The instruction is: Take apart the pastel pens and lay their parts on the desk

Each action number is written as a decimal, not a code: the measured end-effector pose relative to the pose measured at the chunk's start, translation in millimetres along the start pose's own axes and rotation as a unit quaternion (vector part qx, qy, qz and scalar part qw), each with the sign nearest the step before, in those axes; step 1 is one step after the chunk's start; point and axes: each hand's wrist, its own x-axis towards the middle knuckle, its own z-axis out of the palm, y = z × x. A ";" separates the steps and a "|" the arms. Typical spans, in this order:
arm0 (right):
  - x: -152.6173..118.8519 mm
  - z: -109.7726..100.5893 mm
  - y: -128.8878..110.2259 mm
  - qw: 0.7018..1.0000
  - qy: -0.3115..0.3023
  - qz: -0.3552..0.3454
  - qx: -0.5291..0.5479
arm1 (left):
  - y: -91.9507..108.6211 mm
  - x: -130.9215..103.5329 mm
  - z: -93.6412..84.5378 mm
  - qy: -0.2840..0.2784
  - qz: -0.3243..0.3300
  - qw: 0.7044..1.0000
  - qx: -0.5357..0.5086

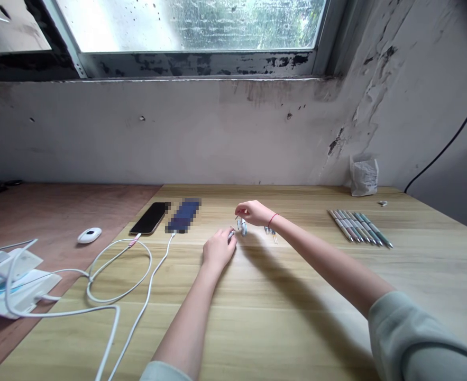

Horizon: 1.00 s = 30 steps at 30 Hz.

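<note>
Bare lane before me on the surface (253,328), closed ahead by my left hand (219,247) and right hand (255,212), room between right forearm (328,264) and pens (358,227), white cables (98,308) barring my left approach, wall (197,132) at rear.

left hand (219,247), right hand (253,212) pinching thin piece (236,217), wooden table (257,338)

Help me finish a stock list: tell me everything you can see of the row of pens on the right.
The row of pens holds several slim, smooth-looking barrels, pinkish-grey at the left shading to green at the right, with shiny, metallic-looking tapered tips. They lie flat, side by side and roughly parallel, tips toward the near right, on the wood-look table. Whether neighbouring pens touch, and any print, is too small to tell.
</note>
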 end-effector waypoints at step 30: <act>-91.1 6.7 11.2 0.991 0.109 0.031 0.077 | 3.0 19.6 1.1 -0.003 0.011 1.000 -0.004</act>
